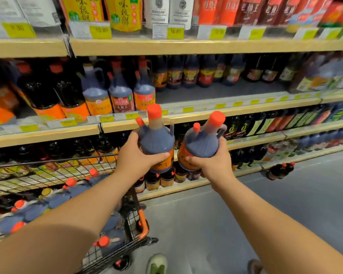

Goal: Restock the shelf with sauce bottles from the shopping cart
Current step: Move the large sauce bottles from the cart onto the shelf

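Two hands full: left grip (139,157) curls round the left bottle (156,139), right grip (212,163) round the right bottle (201,143). Best stand both upright on the shelf (216,91).

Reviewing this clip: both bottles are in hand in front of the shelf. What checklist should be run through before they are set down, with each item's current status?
1. Left hand grips the left bottle round its body: ok.
2. Right hand grips the right bottle round its body: ok.
3. Red caps in place on both bottles: ok.
4. Bare stretch of the middle shelf beside the matching orange-label bottles: ok.
5. Both bottles upright: not ok; the right bottle leans to the right.
6. Headroom under the upper shelf for these bottles: cannot tell.
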### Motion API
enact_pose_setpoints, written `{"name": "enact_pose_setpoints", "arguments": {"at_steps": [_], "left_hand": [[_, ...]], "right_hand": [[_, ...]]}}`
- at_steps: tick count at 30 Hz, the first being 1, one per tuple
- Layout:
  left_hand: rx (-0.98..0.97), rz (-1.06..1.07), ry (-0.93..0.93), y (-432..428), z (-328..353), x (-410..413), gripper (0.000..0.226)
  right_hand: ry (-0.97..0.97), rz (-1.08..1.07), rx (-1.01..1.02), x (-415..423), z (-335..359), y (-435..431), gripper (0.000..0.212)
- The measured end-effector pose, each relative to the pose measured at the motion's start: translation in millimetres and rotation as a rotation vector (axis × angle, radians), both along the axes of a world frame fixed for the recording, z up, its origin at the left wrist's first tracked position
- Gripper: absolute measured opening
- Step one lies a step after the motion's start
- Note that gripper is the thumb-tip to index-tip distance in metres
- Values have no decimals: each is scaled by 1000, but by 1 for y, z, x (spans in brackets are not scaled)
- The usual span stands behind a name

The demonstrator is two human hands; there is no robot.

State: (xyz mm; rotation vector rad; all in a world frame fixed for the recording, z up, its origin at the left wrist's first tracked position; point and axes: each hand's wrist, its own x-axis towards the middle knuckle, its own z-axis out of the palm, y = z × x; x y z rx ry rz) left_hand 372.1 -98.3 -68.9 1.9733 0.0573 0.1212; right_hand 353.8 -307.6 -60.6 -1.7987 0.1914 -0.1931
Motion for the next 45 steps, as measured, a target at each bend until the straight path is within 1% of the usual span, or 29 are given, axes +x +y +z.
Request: {"name": "enact_pose_setpoints", "arguments": {"at_steps": [6,10,14,17,19,22,29,33,41,45], "left_hand": [[0,23,-59,-8,3,59,84],[-11,37,-106,-24,10,93,69],[-7,81,-171,-40,10,119,68],[-13,101,-191,-54,9,140,72],[-10,122,-218,-67,7,155,76],[-1,182,-226,-86,4,173,75],[24,264,-292,-121,-4,209,83],[49,293,-335,-126,-13,224,88],[58,349,-407,-118,-42,254,85],[31,341,-421,-114,-51,267,88]], "right_hand": [[-81,-22,-11,62,3,-8,76],[-136,-59,-7,102,8,-11,71],[-170,-97,-19,136,11,-19,73],[-189,-76,-30,162,9,-30,69],[-208,-59,-35,181,7,-40,71],[-217,-26,-31,208,4,-54,75],[-240,89,-41,260,0,-80,77],[-277,133,-44,277,-3,-84,76],[-286,115,-52,303,-37,-73,75],[-309,108,-49,315,-48,-68,87]]}}
